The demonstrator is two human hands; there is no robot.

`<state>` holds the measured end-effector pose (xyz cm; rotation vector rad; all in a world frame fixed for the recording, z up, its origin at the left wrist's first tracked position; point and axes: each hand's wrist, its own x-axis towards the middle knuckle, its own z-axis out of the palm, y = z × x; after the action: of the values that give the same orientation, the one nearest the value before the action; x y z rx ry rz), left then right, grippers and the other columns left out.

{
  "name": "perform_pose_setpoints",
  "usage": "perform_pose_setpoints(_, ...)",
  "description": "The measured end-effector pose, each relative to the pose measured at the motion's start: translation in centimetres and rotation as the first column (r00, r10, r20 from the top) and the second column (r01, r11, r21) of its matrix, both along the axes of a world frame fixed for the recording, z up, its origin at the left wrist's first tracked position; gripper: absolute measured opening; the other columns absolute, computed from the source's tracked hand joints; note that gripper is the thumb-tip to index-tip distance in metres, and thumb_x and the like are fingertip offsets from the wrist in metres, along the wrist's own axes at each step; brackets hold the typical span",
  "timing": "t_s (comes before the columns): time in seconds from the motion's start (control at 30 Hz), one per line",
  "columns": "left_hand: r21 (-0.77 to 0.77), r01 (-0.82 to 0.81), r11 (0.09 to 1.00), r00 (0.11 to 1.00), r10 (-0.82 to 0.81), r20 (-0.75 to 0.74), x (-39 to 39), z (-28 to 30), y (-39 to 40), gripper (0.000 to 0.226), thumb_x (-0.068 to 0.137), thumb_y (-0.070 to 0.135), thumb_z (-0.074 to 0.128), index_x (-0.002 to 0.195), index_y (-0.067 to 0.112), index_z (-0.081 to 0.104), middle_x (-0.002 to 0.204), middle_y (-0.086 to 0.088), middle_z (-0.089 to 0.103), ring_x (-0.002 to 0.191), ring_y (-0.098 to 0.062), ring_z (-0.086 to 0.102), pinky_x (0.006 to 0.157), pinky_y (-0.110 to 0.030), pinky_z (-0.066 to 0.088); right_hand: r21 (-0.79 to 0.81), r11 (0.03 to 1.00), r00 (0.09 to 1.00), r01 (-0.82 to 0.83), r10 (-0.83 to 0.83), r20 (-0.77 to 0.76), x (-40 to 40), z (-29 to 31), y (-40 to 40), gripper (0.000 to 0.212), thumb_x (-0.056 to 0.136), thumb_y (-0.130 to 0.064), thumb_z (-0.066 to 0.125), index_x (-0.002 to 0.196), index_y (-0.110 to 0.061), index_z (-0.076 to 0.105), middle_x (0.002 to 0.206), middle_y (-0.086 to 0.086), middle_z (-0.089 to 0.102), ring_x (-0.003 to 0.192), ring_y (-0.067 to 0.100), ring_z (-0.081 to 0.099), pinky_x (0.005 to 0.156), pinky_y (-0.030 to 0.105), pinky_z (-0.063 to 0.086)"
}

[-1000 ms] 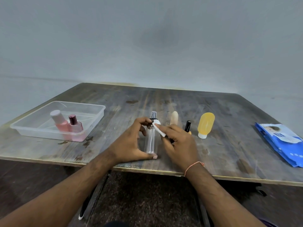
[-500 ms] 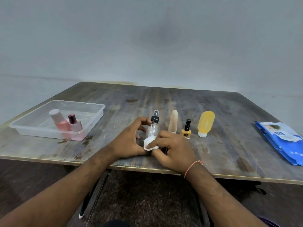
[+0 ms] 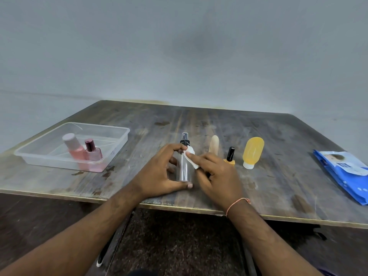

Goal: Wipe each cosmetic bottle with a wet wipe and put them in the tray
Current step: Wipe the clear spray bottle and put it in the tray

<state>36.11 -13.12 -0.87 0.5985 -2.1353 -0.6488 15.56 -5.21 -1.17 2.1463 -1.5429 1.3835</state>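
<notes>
Left grip is wrapped around the clear spray bottle, with the thumb at the bottom and a fingertip up near the black pump top. Right grip pinches a small white wet wipe and presses it on the bottle's upper right side, just under the pump. The bottle stands almost straight up near the front edge of the desk, its long way running up and down, so the wipe can slide along it from top to bottom. It sits between the two hands, touching both.

Just to the right stand a tall beige bottle, a small yellow nail polish with a black cap, and a yellow squeeze bottle. These look like they are not yet wiped.

The clear tray lies well off to the left, on the left hand's side, so that hand is nearer for the drop. Two pink bottles are already in it. A blue pack of wipes lies far to the right.
</notes>
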Motion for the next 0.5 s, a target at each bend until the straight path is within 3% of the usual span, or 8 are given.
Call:
perform_pose_setpoints(0.27, -0.077, -0.024, 0.997, 1.0, 0.023, -0.009, 0.03, -0.68, -0.74, 0.09, 0.076, 0.014, 0.094, 0.152, 0.037, 0.052, 0.138, 0.009, 0.047, 0.104, -0.016, 0.067, 0.084, -0.028, 0.063, -0.004, 0.987, 0.984, -0.163, 0.162, -0.074, 0.61, 0.04, 0.94, 0.023, 0.089, -0.019, 0.069, 0.103, -0.029, 0.085, 0.088, -0.009, 0.07, 0.069, 0.011, 0.066, 0.059, 0.036, 0.052)
perform_pose_setpoints(0.43, -0.097, -0.013, 0.995, 0.998, 0.018, 0.053, -0.04, -0.64, -0.58, 0.093, 0.078, 0.018, 0.092, 0.156, 0.038, 0.047, 0.138, 0.011, 0.045, 0.109, -0.011, 0.063, 0.089, -0.019, 0.057, -0.031, 0.995, 0.99, -0.094, 0.091, -0.11, 0.73, -0.14, 0.87, 0.024, 0.093, -0.025, 0.068, 0.109, -0.034, 0.084, 0.09, -0.012, 0.07, 0.07, 0.01, 0.066, 0.057, 0.036, 0.053)
perform_pose_setpoints(0.5, -0.101, -0.02, 0.995, 0.997, 0.027, 0.068, -0.04, -0.58, -0.5, 0.095, 0.074, 0.025, 0.097, 0.153, 0.036, 0.046, 0.142, 0.013, 0.046, 0.111, -0.01, 0.063, 0.087, -0.023, 0.059, -0.051, 0.998, 0.992, -0.026, 0.019, -0.126, 0.77, -0.17, 0.72, 0.029, 0.094, -0.025, 0.068, 0.117, -0.036, 0.081, 0.093, -0.013, 0.069, 0.071, 0.009, 0.065, 0.057, 0.034, 0.053)
